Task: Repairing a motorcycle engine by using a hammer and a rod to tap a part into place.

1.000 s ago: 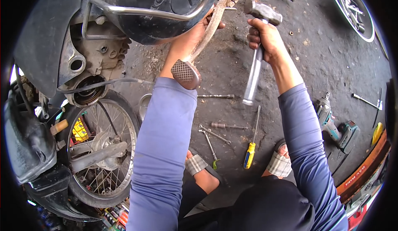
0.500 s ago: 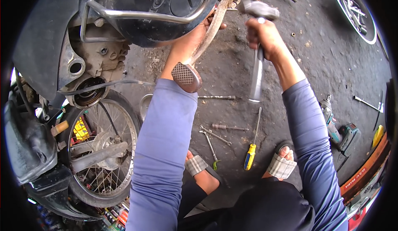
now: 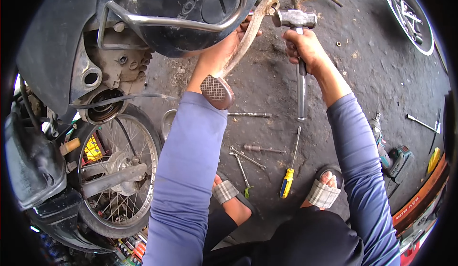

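My right hand (image 3: 307,49) is wrapped round a ball-peen hammer (image 3: 301,94), its dark grip in my fist and its shiny handle pointing down. The hammer's head sits beside a curved, rusty brake pedal lever (image 3: 249,36), close to a short metal end that sticks out there; whether they touch I cannot tell. Behind that lever, my left hand (image 3: 220,51) reaches under the motorcycle's dark engine cover (image 3: 191,32). Its fingers are curled and partly hidden, closed on something I cannot make out. The lever's checkered foot pad (image 3: 214,90) overlaps my left wrist.
On the dark floor lie a yellow-blue screwdriver (image 3: 286,182), wrenches (image 3: 242,168), a socket bar (image 3: 250,114) and a cordless drill (image 3: 396,161). A round tray (image 3: 431,46) of tools stands far right. The spoked wheel (image 3: 119,170) is at left, my sandalled feet near.
The hammer, blurred before, is now sharp and has shifted slightly left at its head, toward the lever. The left hand has stayed nearly in place; the whole view has drifted slightly.
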### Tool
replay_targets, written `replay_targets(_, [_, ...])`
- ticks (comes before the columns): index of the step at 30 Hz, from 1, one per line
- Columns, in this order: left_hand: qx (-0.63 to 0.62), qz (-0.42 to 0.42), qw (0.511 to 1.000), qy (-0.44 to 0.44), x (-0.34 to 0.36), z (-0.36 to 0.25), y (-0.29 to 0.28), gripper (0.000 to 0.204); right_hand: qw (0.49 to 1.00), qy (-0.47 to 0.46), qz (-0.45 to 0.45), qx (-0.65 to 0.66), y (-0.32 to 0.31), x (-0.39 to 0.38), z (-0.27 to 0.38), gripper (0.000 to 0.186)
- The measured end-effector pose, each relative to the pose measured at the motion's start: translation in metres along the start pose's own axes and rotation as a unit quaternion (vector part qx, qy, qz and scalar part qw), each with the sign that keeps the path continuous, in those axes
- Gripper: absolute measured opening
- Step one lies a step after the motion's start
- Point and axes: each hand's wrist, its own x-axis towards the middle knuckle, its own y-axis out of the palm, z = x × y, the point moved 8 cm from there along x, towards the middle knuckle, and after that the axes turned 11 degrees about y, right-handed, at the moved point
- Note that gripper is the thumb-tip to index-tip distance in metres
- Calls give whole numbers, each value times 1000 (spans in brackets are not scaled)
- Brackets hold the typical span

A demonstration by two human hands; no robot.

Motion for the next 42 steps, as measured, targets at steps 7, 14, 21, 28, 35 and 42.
replay_targets(7, [41, 10, 999, -2, -1, 1, -2, 46, 999, -3, 1, 32, 1, 4, 2, 11])
replay_targets(14, [75, 2, 997, -7, 3, 9, -14, 46, 995, -2, 1, 100, -2, 7, 4, 12])
replay_targets(21, [27, 29, 998, -42, 11, 22, -20, 46, 982, 20, 34, 186, 1, 16, -7, 9])
replay_targets(28, [40, 33, 998, -35, 9, 19, -14, 52, 981, 52, 38, 184, 0, 19, -6, 15])
replay_targets(35, [66, 48, 997, -11, 4, 4, -5, 54, 987, 48, 34, 152, 4, 12, -8, 12])
replay_targets(42, [85, -13, 996, -14, 2, 15, -11, 48, 950, 55, 59, 301, 8, 22, -11, 8])
